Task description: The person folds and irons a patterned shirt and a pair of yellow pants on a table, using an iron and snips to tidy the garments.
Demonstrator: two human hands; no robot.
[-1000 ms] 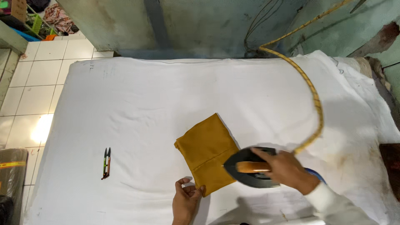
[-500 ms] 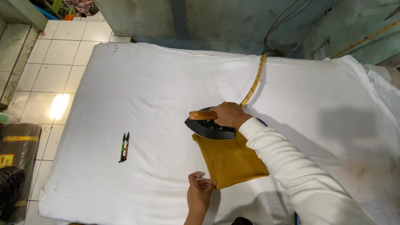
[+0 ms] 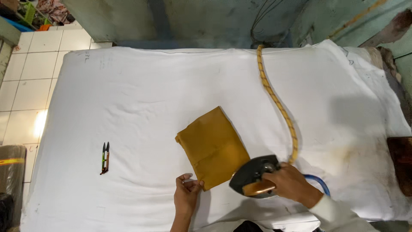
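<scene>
The folded mustard cloth point(image 3: 213, 147) lay near the middle of the white padded table point(image 3: 128, 99). The right hand point(image 3: 292, 184) gripped the iron point(image 3: 253, 176) by its wooden handle, touching the cloth's right corner. The left hand point(image 3: 187, 195), fingers loosely bent, pinned the cloth's near edge. Thread snips point(image 3: 104, 157) lay well left of the cloth.

A folded piece of mustard-yellow fabric point(image 3: 213, 147) lies flat on the white padded surface, set at a slant, its near corner pointing toward the person. A dark, heavy iron with a wooden handle point(image 3: 253, 176) rests at the fabric's near right edge, its nose overlapping the cloth, and a yellow braided cord point(image 3: 277, 103) trails from it across the surface.
</scene>
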